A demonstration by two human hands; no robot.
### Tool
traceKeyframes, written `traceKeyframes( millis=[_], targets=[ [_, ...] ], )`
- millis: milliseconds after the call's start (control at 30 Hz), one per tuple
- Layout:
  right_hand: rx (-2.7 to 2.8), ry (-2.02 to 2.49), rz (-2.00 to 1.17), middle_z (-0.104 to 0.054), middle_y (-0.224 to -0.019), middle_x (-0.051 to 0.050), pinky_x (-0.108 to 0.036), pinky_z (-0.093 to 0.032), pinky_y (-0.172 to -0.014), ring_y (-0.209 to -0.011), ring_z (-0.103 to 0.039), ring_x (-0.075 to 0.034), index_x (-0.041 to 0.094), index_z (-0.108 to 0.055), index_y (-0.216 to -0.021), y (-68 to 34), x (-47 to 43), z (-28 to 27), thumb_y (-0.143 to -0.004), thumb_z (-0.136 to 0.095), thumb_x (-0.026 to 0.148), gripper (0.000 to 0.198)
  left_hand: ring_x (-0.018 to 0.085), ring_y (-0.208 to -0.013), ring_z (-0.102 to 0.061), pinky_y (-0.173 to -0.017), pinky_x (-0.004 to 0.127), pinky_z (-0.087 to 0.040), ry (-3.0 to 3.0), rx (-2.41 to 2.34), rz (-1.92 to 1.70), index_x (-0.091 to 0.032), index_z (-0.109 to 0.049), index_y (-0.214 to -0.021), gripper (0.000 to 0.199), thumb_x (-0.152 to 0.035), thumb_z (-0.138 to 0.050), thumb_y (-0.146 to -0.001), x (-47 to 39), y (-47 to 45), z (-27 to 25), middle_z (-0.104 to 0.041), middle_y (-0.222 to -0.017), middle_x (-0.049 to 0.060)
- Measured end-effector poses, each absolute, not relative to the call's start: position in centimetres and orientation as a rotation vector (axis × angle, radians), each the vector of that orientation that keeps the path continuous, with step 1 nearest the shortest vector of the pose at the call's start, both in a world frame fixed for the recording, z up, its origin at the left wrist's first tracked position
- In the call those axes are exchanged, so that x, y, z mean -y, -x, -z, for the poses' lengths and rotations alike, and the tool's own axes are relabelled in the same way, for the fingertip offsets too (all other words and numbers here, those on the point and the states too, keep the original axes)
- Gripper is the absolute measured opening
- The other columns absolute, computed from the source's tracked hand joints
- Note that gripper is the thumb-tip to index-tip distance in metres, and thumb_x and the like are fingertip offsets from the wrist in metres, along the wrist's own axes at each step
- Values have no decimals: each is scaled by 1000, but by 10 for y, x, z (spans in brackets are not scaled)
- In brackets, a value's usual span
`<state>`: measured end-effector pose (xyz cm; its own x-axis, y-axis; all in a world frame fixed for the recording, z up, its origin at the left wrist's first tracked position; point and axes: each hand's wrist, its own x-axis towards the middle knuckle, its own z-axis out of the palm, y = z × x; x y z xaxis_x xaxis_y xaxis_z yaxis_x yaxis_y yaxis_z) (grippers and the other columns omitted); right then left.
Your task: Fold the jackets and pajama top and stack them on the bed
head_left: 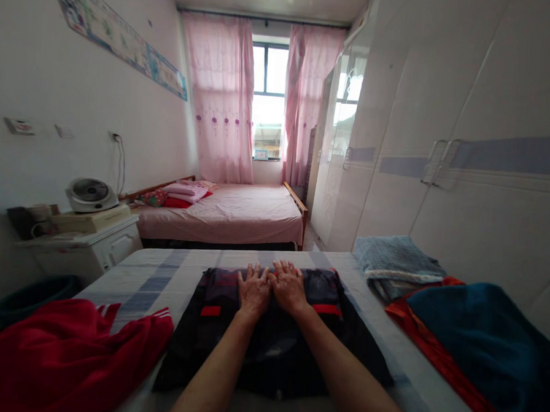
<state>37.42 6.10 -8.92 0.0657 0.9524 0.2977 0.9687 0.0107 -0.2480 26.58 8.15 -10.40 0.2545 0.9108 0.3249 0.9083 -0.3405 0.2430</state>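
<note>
A black garment with red patches [276, 366], perhaps a jacket, lies spread on the near bed [160, 289], its far part folded over. My left hand [254, 291] rests flat on the folded part, fingers stretched away from me. Close beside it, my right hand [288, 286] presses on the same cloth with its fingers extended. The two hands touch or nearly touch at the thumbs. Nothing is gripped in either one.
Red clothing with white stripes [78, 349] lies to the left. Folded jeans [398, 261] and a teal and orange garment [476, 327] are on the right. A fan [91, 193] stands on a white cabinet [120, 244]. Behind is a pink bed [238, 210]; wardrobes [399, 114] line the right.
</note>
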Motion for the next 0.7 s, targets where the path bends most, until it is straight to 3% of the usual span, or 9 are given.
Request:
traceKeyframes(
  millis=[167,367,600,700],
  targets=[
    [1765,2217,25,-37,-145,-10,-47,-9,-109,-136,-24,-27,16,-40,-138,-430,-56,131,-91,-23,55,64,33,-133,-31,-108,53,-17,-2359,-2025,-622,-16,-49,-132,51,-42,-35,-91,-89,-217,135,-42,-141,15],
    [1606,2423,65,-22,-152,-9,-52,-7,-108,-139,-13,-28,14,-30,-143,-470,-51,143,-91,-17,51,65,32,-136,-24,-106,60,-13,-2164,-2216,-604,-18,-47,-133,52,-43,-31,-90,-97,-195,144,-38,-144,11],
    [1511,2494,60,-22,-152,-11,-52,-15,-107,-137,-20,-28,12,-27,-144,-472,-50,143,-91,-16,50,65,35,-133,-28,-102,62,-18,-1936,-2387,-631,-18,-43,-136,51,-37,-25,-92,-88,-180,140,-36,-145,14],
    [1510,2474,70,-25,-149,-16,-54,-15,-106,-136,-23,-31,7,-30,-142,-469,-46,133,-91,-19,46,64,38,-130,-33,-100,58,-23,-1869,-2416,-636,-11,-38,-138,56,-40,-27,-91,-80,-166,135,-36,-142,23]
  ],
)
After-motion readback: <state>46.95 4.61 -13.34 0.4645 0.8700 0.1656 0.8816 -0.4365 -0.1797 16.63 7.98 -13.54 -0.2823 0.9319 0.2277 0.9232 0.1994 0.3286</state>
